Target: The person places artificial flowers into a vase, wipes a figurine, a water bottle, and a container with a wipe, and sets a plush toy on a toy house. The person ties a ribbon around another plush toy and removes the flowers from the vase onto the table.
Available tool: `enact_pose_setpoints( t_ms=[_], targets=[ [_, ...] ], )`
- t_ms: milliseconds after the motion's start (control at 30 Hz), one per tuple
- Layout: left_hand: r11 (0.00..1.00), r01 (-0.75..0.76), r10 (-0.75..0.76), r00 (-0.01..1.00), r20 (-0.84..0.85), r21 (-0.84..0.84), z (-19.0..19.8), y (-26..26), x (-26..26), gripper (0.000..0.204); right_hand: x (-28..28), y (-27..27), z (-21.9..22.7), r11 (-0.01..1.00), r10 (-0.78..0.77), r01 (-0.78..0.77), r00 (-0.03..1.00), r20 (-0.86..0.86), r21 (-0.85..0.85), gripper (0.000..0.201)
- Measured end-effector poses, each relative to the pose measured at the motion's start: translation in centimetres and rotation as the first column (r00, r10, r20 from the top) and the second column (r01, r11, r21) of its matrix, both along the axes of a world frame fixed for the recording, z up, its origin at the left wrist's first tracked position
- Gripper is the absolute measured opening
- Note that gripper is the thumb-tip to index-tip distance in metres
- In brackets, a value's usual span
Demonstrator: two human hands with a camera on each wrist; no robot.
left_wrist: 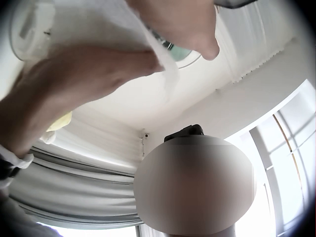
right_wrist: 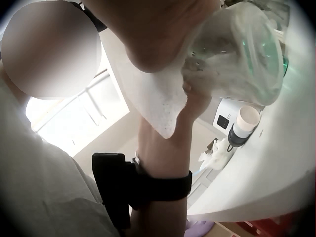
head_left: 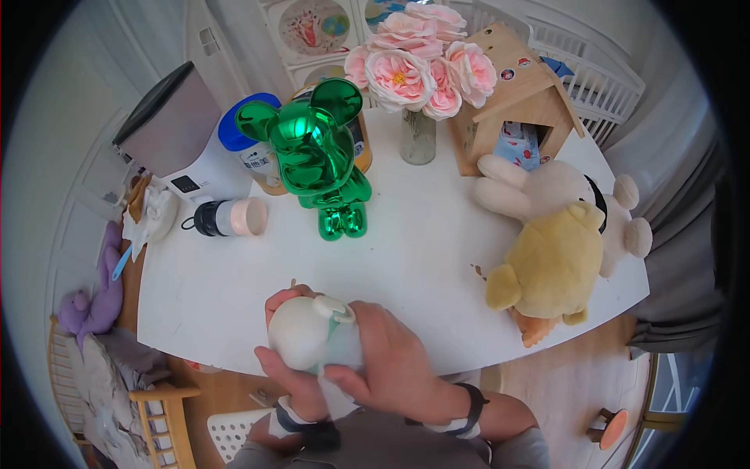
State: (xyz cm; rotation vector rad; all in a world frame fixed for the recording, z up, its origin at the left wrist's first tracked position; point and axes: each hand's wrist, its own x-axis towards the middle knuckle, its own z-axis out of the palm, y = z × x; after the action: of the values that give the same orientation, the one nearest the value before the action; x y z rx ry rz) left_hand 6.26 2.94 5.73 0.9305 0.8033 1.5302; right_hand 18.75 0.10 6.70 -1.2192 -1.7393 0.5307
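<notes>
Two hands hold one white bottle (head_left: 303, 332) above the table's (head_left: 422, 234) near edge. The left hand (head_left: 291, 374) curls its fingers under the bottle. The right hand (head_left: 391, 363) pinches one white tissue (right_wrist: 153, 101) against the bottle's side.

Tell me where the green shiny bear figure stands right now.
In the head view, the green bear figure stands upright on the white table, left of the vase of pink flowers and in front of a blue-lidded can.
</notes>
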Motion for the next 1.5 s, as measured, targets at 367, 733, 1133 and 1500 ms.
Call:
enact_pose_setpoints(
  t_ms=[367, 733, 1133, 1500],
  targets=[
    [0.95, 0.251, -0.296, 0.91, 0.29, 0.184, 2.5, 2.0, -0.7, 0.066, 0.0, -0.1, 2.9, 0.997, 0.017, -0.016, 1.0, -0.01, 0.073, 0.075],
    [0.984, 0.173, -0.168, 0.83, 0.532, 0.042, 4.1, 3.9, -0.9, 0.059, 5.1, -0.1, 2.4, 0.854, 0.274, -0.344, 0.935, -0.224, -0.39, 0.071],
    [0.987, 0.152, -0.106, 0.862, 0.496, -0.053, 1.9, 2.1, 0.0, 0.066, 4.0, 1.2, 4.4, 0.843, 0.293, -0.231, 0.954, 0.054, -0.486, 0.071],
    [0.858, 0.467, -0.466, 0.883, -0.057, 0.212, 0.6, 2.1, -1.0, 0.088, 3.6, 1.4, 4.6, 0.808, 0.276, -0.398, 0.907, -0.318, -0.436, 0.073]
  ],
)
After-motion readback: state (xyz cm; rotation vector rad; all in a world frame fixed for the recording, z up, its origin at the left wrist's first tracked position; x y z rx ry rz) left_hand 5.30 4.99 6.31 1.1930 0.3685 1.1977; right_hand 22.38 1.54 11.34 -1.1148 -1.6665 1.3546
